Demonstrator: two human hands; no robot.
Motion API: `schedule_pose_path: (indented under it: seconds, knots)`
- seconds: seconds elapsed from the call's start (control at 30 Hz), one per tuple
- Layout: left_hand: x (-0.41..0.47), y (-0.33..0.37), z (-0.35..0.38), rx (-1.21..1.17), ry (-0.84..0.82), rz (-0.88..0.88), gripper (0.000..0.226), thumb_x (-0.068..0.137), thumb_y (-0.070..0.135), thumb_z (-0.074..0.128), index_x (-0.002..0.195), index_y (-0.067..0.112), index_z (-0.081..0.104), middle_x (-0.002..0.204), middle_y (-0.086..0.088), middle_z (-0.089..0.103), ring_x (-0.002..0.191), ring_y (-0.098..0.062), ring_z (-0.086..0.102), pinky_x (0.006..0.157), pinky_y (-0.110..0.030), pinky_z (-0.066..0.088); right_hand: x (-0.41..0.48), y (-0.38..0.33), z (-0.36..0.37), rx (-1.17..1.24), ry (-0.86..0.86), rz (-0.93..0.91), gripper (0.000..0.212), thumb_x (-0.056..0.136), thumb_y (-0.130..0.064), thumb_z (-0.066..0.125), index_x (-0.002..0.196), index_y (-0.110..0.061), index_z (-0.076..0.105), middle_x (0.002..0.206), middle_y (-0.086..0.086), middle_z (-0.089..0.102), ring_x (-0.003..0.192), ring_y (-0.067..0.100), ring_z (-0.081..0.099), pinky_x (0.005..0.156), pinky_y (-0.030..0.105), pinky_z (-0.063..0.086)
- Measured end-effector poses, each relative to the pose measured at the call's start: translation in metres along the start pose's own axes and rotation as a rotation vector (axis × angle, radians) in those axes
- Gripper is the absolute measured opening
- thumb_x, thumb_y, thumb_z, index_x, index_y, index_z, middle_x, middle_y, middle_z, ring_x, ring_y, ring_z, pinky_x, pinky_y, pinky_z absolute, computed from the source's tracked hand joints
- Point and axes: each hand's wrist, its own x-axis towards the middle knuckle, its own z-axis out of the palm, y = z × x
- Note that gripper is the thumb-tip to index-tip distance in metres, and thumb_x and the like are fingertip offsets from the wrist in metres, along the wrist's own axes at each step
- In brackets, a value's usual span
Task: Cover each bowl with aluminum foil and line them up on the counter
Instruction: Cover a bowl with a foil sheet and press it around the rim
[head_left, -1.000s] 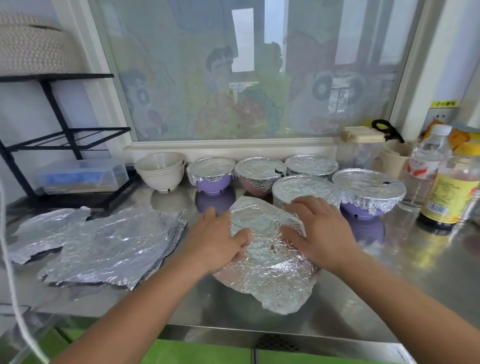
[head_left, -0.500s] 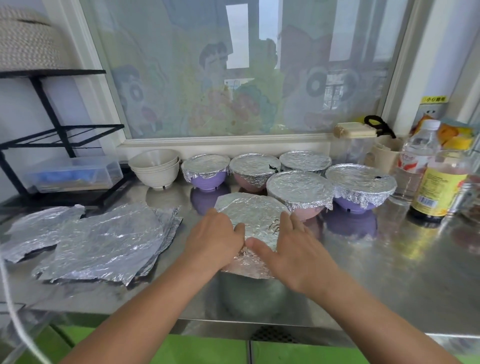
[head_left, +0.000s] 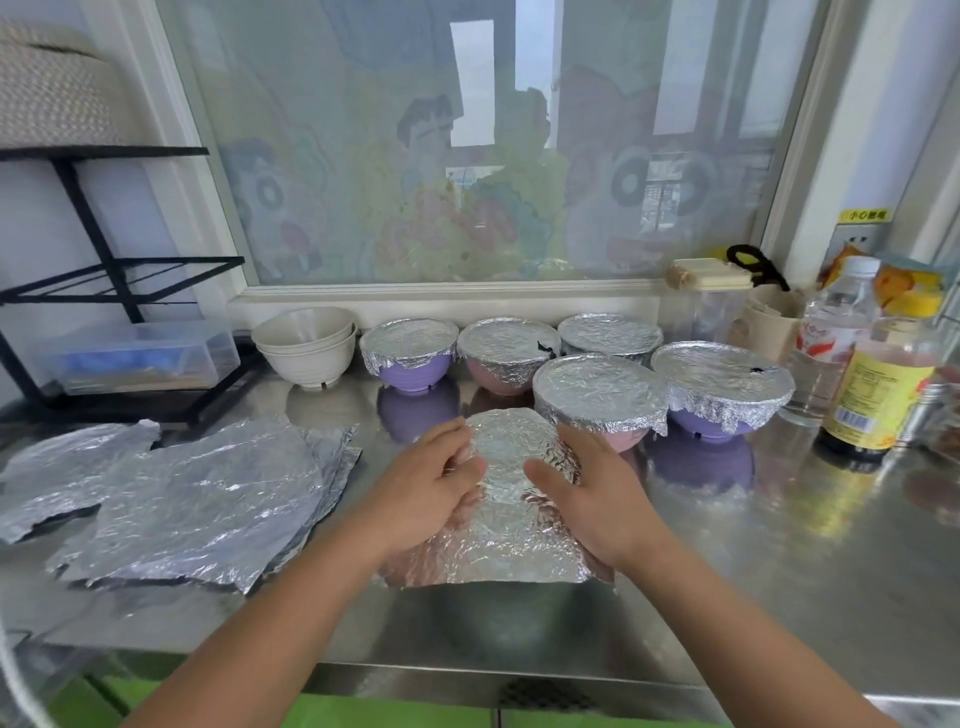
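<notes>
— Where is the foil lying?
— We are finding the foil (head_left: 511, 493) draped over a hidden bowl on the worktop (head_left: 727, 571), squarely between the hands, its loose flap trailing toward us.
— And the hands?
— Left hand (head_left: 431, 486) and right hand (head_left: 589, 501) are cupping its sides, equally near, fingers curling down.

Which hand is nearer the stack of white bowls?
Left. The left hand grips the foil on its left, in front and right of the white bowls; the right hand holds its opposite side, farther from them.
</notes>
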Motion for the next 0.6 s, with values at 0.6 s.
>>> schedule_pose_path:
  seconds: [0.6]
  knots:
    - [-0.015,0.009,0.034,-0.894,0.564,-0.378,0.029,0.098,0.025,0.053,0.125,0.015,0.060,0.128,-0.004,0.061,0.121,-0.019,0.055,0.111,-0.046,0.035,-0.002,0.007,0.013,0.454,0.220,0.178,0.026,0.100,-0.041,0.048,0.097,-0.020,0.063,0.085,-0.013,0.064,0.092,0.016,0.059,0.082,0.031,0.041]
